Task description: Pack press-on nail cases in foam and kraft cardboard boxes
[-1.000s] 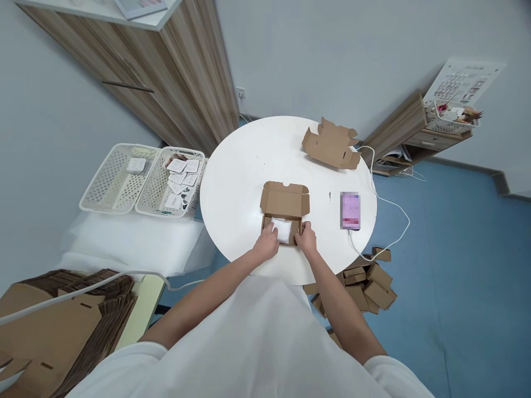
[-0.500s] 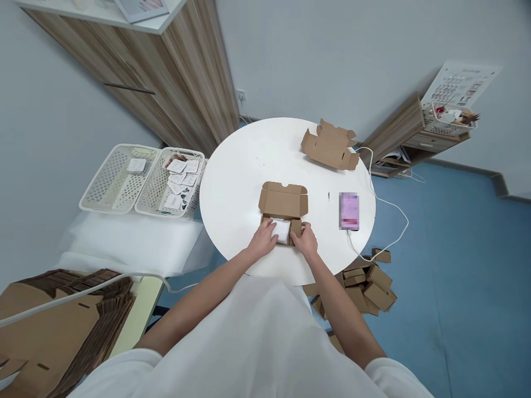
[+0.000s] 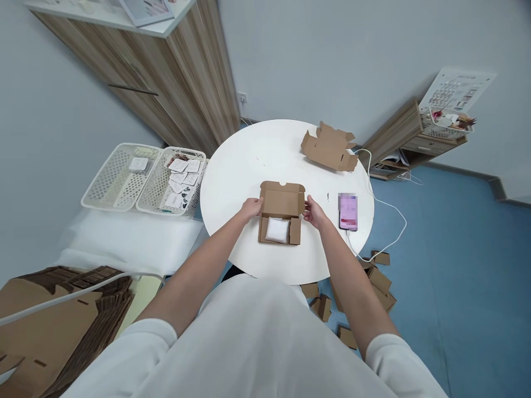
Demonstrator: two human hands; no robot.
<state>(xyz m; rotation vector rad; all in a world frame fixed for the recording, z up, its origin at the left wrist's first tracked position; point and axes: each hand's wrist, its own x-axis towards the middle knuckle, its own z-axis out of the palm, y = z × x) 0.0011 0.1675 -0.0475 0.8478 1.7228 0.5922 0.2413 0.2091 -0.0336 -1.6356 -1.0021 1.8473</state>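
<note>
A small brown cardboard box (image 3: 295, 232) sits on the white round table with its lid (image 3: 284, 200) raised toward the far side. Inside lies a white wrapped packet (image 3: 277, 230), beside a folded cardboard piece at the right end. My left hand (image 3: 251, 208) is closed at the left edge of the lid, pinching its side flap. At the lid's right edge is my right hand (image 3: 314, 213), its fingers apart and close to the flap; whether they touch it is hard to tell.
An unfolded cardboard box (image 3: 329, 146) lies at the table's back right. A phone (image 3: 348, 212) with a white cable rests on the right. White baskets (image 3: 114, 177) with cards stand left, above stacked flat cardboard (image 3: 50, 331). Folded boxes (image 3: 379, 281) lie on the floor.
Both hands have left the packet and the box's inside and moved outward and away to the two sides of the lid. The packet now shows fully in the box.
</note>
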